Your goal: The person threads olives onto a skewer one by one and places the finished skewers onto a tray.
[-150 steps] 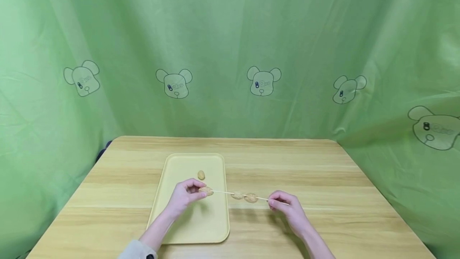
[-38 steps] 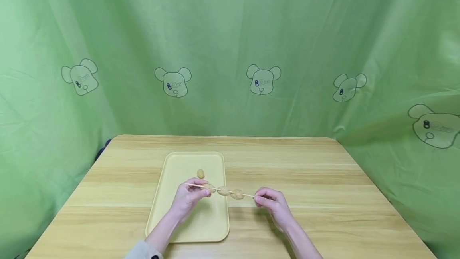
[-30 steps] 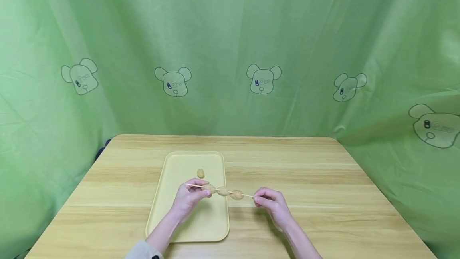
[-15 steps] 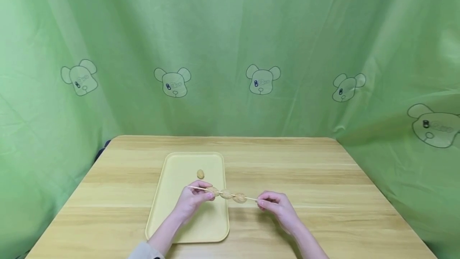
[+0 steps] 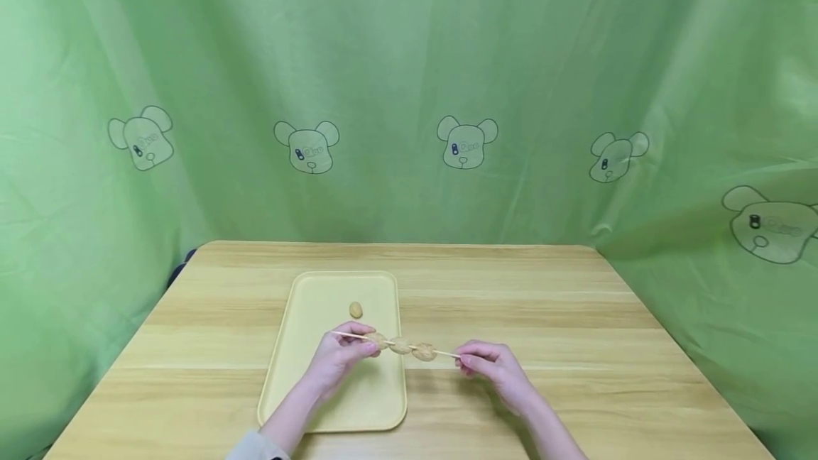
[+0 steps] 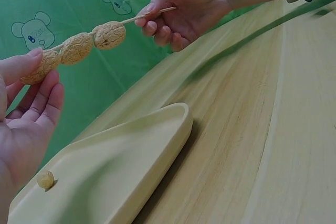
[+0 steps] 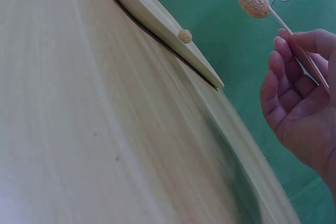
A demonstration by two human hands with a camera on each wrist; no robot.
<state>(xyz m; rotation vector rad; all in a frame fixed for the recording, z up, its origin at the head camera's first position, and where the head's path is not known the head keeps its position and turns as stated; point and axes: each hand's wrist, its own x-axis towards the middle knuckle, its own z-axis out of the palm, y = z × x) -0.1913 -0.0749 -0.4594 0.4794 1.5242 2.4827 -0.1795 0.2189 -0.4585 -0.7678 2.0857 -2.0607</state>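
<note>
Three wrinkled tan oval balls, probably food, sit in a row on a thin wooden skewer [image 5: 446, 354] above the tray's right edge. My left hand [image 5: 339, 360] pinches the leftmost ball [image 6: 43, 67] between thumb and fingers, and the skewer's tip sticks out past that ball over the hand. Beside it are the middle ball [image 6: 77, 49] and the right ball [image 6: 109, 35], close together. My right hand [image 5: 501, 373] pinches the skewer near its other end; bare stick shows between that hand and the balls. One smaller loose ball [image 5: 356, 310] lies on the tray.
The cream tray [image 5: 354, 414] lies on the left half of the wood-grain table [image 5: 562, 304]. Green curtains [image 5: 390, 41] with bear-head prints stand behind and at both sides.
The left ball, apart from the other two five seconds ago, is now next to them, with the skewer through it. My right hand has come left. Over the last second, only slight shifts show.
</note>
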